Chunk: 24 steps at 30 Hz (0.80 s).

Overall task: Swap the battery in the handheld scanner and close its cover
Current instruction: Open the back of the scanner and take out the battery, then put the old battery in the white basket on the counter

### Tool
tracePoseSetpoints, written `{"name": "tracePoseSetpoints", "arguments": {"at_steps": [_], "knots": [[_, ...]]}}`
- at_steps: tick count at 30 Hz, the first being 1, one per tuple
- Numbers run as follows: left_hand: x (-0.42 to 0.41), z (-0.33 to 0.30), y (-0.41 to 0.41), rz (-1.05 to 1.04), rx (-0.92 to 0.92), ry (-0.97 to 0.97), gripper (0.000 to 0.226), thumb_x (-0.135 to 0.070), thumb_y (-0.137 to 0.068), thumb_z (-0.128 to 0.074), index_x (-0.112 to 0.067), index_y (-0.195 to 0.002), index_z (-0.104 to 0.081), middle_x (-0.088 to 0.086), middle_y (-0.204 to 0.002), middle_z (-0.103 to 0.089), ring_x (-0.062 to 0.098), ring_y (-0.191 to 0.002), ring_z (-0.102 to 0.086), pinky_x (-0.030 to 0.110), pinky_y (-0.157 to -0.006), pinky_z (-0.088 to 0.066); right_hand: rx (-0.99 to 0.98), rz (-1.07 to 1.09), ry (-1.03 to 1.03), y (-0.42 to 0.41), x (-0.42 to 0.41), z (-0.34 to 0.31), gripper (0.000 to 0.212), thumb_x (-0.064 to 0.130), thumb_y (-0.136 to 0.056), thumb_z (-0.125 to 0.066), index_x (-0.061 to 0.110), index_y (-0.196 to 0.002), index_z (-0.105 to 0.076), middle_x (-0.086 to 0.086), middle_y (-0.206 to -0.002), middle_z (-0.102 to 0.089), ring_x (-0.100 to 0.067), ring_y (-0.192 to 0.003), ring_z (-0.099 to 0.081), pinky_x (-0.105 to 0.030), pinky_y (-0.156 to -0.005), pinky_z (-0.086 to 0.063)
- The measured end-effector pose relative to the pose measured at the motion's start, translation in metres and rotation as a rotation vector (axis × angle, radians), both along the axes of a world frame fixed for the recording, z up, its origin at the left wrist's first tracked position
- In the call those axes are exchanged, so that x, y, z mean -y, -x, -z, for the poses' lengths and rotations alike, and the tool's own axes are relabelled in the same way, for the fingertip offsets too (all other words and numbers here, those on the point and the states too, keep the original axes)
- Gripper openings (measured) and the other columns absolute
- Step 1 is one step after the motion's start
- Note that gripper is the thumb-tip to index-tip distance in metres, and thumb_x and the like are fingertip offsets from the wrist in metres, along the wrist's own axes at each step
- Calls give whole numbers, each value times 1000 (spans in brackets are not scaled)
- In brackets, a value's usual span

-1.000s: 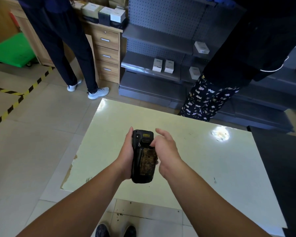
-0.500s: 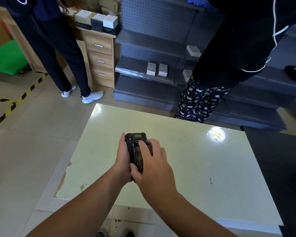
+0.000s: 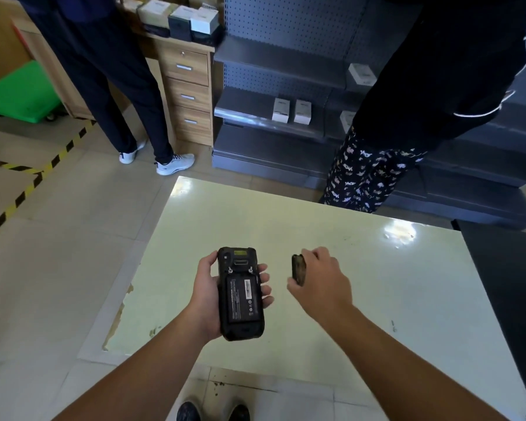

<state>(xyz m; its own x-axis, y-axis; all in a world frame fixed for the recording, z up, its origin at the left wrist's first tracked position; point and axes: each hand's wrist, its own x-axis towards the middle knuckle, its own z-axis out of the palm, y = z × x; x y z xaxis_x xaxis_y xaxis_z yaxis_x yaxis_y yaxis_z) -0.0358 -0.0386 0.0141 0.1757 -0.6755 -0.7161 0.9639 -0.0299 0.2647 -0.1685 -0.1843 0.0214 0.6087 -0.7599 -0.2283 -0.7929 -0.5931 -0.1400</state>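
Both hands are closed on things above the desk (image 3: 407,299): the scanner (image 3: 241,294), battery (image 3: 244,299) exposed, is gripped by the left hand (image 3: 208,294); its cover (image 3: 298,269), just right of the scanner, is pinched by the right hand (image 3: 319,279).

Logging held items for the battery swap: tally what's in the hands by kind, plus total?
Scanner, back open, in the left hand: 1
Battery, seated in the scanner: 1
Cover, off, in the right hand: 1
Total: 3
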Motion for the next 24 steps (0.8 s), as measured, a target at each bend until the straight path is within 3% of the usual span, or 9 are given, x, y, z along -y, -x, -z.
{"name": "tracePoseSetpoints", "arguments": {"at_steps": [4,8,13,14,16,18,19,21,24], "knots": [[-5,11,-7,18,33,49,79,-52,-94,-37,12,-137,-55,27,-122,-66,38,-82,-63,53,-97,-49,-151,35,-71,-5,20,77,47,45,-98,-57,16,-134,-48,-6,-132,-48,-27,-118,-52,-37,-79,-53],[-5,23,-8,26,55,56,75,-55,-100,-42,8,-136,-58,28,-136,-64,39,-90,-65,51,-98,-53,-177,31,-38,-2,19,130,53,44,-103,-51,15,-147,-39,-7,-138,-46,-27,-119,-52,-34,-75,-53],[-6,30,-9,65,108,-1,75,-60,-101,-37,2,-135,-62,26,-136,-66,39,-93,-70,47,-85,-60,-334,-62,-41,8,16,140,67,52,-107,-38,16,-161,-23,-9,-161,-34,-29,-137,-42,-39,-99,-50],[-6,30,-9,75,123,-19,76,-61,-102,-35,1,-135,-63,25,-136,-66,38,-93,-69,47,-84,-60,-263,-46,-53,6,15,130,66,53,-106,-40,17,-160,-29,-9,-163,-35,-30,-140,-41,-41,-106,-46],[-7,29,-8,90,149,-51,76,-61,-102,-33,0,-136,-63,25,-135,-67,38,-93,-69,46,-82,-59,122,-53,-76,1,9,99,59,51,-104,-50,16,-152,-48,-6,-158,-46,-25,-142,-43,-44,-115,-41],[-8,25,-8,104,170,-86,76,-62,-101,-32,-2,-134,-66,24,-132,-69,38,-94,-72,45,-83,-59,509,-249,-93,-4,-6,58,49,45,-101,-59,15,-140,-62,-1,-145,-60,-18,-135,-52,-41,-113,-43],[-9,23,-8,114,179,-108,75,-63,-101,-32,-4,-129,-70,24,-127,-72,38,-94,-73,44,-83,-59,597,-389,-86,-4,-15,38,47,46,-100,-61,15,-136,-65,1,-141,-63,-16,-131,-54,-38,-113,-43],[-10,16,-5,149,193,-124,75,-66,-99,-35,-7,-115,-78,23,-109,-77,38,-86,-74,40,-75,-60,605,-613,-78,-1,-31,7,51,52,-99,-63,15,-134,-67,2,-140,-65,-18,-130,-56,-34,-113,-40],[-11,5,2,190,201,-133,72,-67,-97,-39,-8,-88,-79,16,-77,-75,32,-64,-73,34,-53,-59,395,-757,-1,4,-43,-11,66,64,-95,-58,19,-144,-60,2,-149,-58,-19,-137,-51,-35,-118,-37]]}}
